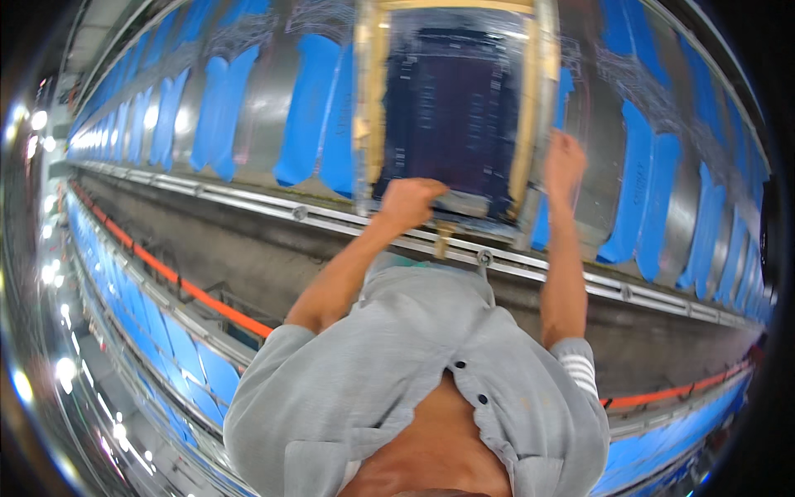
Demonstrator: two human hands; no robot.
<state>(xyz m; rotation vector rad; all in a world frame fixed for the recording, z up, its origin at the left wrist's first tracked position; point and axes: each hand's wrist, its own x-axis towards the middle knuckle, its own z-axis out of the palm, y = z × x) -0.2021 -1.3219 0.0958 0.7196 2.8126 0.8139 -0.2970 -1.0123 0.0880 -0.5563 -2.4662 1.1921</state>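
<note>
- Curled fingers on both hands, but whether either is clamped on anything I cannot tell: the left hand [409, 204] is bunched over the lower left part of the framed screen [375, 91], and the right hand [566, 157], blurred, is drawn into a fist at or just beside its right border.
- Framed screen: upper middle of the picture, over the long table with its rows of blue pieces [310, 112], its lower edge close to the metal rail [248, 197].
- To handle it well, I would keep both side borders level and let the two hands work evenly, so the near end does not twist against the rail.
- A pale strip [465, 203] lies along the bottom of the dark panel [447, 124], just right of the left hand; its nature is unclear, and fingers there should probably press lightly and stay off the panel.
- Any lift or shift seems best made straight, without dragging across the neighbouring blue pieces, which could smear or crease.
- Direction: the long axis appears to run from the top of the picture toward the lower middle, crossing the rail steeply, with one short end toward the wearer and a small metal tab [445, 238] pointing downward there.
</note>
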